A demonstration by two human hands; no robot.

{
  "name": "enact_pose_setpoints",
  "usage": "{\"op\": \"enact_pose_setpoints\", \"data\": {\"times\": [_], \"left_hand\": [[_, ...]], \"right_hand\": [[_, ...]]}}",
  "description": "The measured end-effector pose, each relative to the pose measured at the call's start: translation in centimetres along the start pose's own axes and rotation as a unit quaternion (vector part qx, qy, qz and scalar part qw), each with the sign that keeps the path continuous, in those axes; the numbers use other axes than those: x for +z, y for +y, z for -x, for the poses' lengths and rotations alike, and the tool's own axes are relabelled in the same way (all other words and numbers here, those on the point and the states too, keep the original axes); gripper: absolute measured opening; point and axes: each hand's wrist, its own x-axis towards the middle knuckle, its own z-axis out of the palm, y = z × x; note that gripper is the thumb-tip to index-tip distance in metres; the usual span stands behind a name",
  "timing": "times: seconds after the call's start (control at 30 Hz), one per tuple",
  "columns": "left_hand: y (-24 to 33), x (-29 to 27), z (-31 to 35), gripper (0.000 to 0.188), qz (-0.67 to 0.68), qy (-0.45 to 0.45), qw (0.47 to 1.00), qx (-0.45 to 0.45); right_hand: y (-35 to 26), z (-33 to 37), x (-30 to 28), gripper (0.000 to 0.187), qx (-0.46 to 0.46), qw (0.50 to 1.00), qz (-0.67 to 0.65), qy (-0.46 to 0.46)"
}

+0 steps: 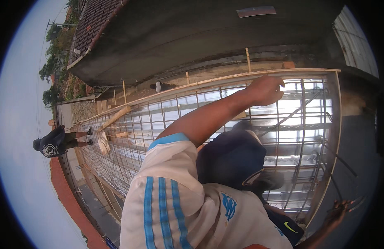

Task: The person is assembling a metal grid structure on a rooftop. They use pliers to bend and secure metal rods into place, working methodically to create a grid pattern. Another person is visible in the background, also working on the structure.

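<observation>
My left hand (266, 90), on a bare forearm out of a white sleeve with blue stripes, reaches over a grid of steel reinforcing bars (301, 124) near the far wooden edge board (225, 81). Its fingers are curled, and what they may hold is hidden. At the lower right, my right hand (343, 206) is closed around a thin dark tool (358, 203), blurred, with what look like two slim arms. Shiny corrugated metal sheets (289, 137) lie beneath the bars. My dark blue shorts (231, 159) cover part of the grid.
Loose bar ends (341, 159) stick out past the right-hand edge board (335, 112). A wooden plank (114, 118) lies on the grid at left. Another person (55, 142) stands at the far left end. A dark wall (208, 37) rises beyond the far board.
</observation>
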Motion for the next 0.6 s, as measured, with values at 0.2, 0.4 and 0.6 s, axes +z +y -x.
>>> {"op": "enact_pose_setpoints", "data": {"times": [0.2, 0.4, 0.6], "left_hand": [[-3.7, 3.9, -10.6, 0.052, -0.151, -0.148, 0.976, -0.045], [-3.2, 10.1, -15.7, 0.073, -0.215, -0.216, 0.949, -0.079], [-3.9, 13.0, -16.8, 0.06, -0.19, -0.079, 0.971, -0.118]], "right_hand": [[0.0, -0.8, 0.2, 0.033, -0.007, 0.991, -0.037, -0.131], [0.1, 0.1, 1.8, 0.032, -0.017, 0.998, -0.051, -0.03], [-0.3, 0.4, 2.8, 0.03, -0.018, 0.998, -0.041, -0.039]]}}
